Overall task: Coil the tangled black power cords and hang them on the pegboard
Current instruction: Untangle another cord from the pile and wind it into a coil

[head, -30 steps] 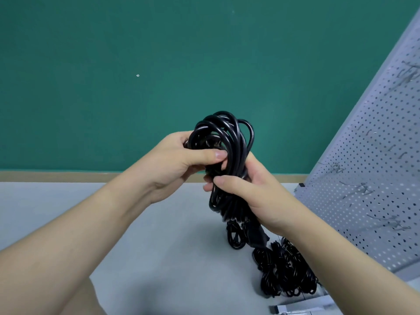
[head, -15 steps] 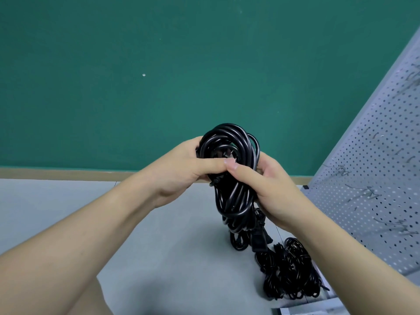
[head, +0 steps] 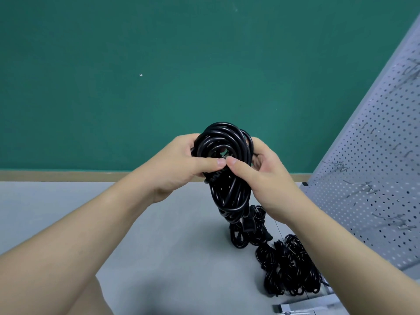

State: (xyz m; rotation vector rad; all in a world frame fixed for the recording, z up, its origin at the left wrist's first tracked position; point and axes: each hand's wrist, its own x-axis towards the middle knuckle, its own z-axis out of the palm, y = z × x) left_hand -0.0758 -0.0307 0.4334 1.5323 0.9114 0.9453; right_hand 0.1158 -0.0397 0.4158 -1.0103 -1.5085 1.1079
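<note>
A coiled black power cord [head: 229,192] hangs upright in front of me, held near its top by both hands. My left hand [head: 181,164] grips its left side and my right hand [head: 266,178] its right side, with the two thumbs touching across the front. A plug at the coil's lower end [head: 247,225] dangles above the floor. More black cords [head: 288,267] lie in a tangled heap on the grey floor below my right forearm. The grey pegboard [head: 372,169] leans at the right, with several bare metal hooks.
A green wall [head: 159,76] with a tan skirting strip fills the background. The grey floor [head: 68,201] stretches out to the left. A white metal base piece [head: 295,311] lies at the bottom edge near the pegboard's foot.
My right hand has slid up the coil from its middle to the top, so both thumbs now meet. The coil's loops have opened rounder at the top.
</note>
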